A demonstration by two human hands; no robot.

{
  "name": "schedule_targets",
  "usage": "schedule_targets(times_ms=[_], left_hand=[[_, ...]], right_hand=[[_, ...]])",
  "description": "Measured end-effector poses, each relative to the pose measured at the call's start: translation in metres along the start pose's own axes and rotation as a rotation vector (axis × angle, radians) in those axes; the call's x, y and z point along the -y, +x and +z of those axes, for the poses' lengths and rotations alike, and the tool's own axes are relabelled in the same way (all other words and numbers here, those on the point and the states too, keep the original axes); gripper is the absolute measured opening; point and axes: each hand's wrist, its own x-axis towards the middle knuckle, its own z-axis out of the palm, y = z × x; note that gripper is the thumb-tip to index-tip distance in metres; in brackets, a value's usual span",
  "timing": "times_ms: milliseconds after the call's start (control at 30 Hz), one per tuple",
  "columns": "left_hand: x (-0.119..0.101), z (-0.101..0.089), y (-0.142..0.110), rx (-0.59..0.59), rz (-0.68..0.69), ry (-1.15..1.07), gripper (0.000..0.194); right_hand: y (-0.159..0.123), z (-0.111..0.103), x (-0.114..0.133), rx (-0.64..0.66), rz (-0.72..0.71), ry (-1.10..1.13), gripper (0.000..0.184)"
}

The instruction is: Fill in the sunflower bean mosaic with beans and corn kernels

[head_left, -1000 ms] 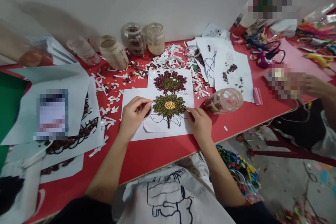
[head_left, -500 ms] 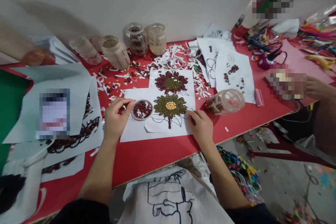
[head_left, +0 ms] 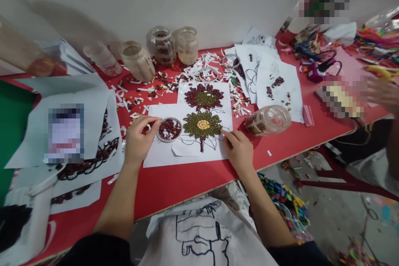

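Note:
My left hand (head_left: pixel 139 136) pinches the left rim of a round jar lid (head_left: pixel 169 140), which holds dark red beans (head_left: pixel 170 128). The lid rests on white paper (head_left: pixel 156 158) beside a flower picture of green beans (head_left: pixel 195 129). Yellow kernels (head_left: pixel 203 124) fill the flower's centre, and red beans form part of its stem (head_left: pixel 202 144). At the flower's right edge is my right hand (head_left: pixel 239 149), its fingers curled and tips down at the paper; anything between them is hidden. Behind lies a second flower (head_left: pixel 190 96) with red bean petals and a green centre.
Several jars (head_left: pixel 137 64) stand along the wall. An open jar (head_left: pixel 264 120) lies tilted right of my right hand. Paper scraps and beans (head_left: pixel 131 102) litter the red table (head_left: pixel 174 187). A phone (head_left: pixel 65 133) lies on papers at left. Another person's hand (head_left: pixel 382 91) is at far right.
My two hands and the lid keep almost the same place. At far right, the other person's hand has come away from the blurred object and is raised, smeared by motion.

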Motion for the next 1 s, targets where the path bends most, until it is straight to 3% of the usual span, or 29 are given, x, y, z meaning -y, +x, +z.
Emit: schedule_targets(times_ms=[1000], left_hand=[[0.0032, 0.0024, 0.0009, 0.023, 0.014, 0.012, 0.019]], right_hand=[[-0.0014, -0.0018, 0.0001, -0.006, 0.016, -0.026, 0.027]])
